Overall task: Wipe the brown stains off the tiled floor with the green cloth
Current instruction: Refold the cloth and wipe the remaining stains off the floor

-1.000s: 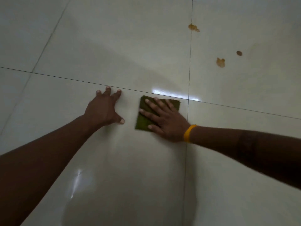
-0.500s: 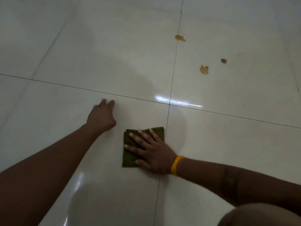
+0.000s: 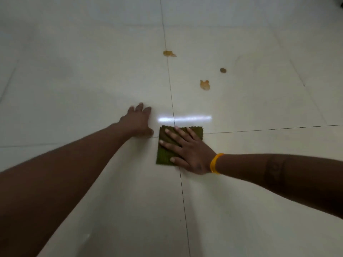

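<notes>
The green cloth [image 3: 168,145], at centre frame, has moved forward since half a second ago: it then lay wholly left of the lengthwise grout line and short of the crossing, and now its far edge covers the crossing of the two grout lines. That suggests the wipe stroke is travelling toward the stains.

The right hand [image 3: 187,151] lies flat on the cloth, fingers [image 3: 169,144] spread and extended, pressing rather than gripping; a yellow band [image 3: 215,163] sits at the wrist. Just left, the left hand [image 3: 138,120] is planted palm-down on the bare tiled floor [image 3: 83,80], fingers open, holding nothing, apparently bracing.

Further up and right, three brown stains [image 3: 204,84] remain untouched, well apart from the cloth; one [image 3: 169,53] sits on the grout line.
</notes>
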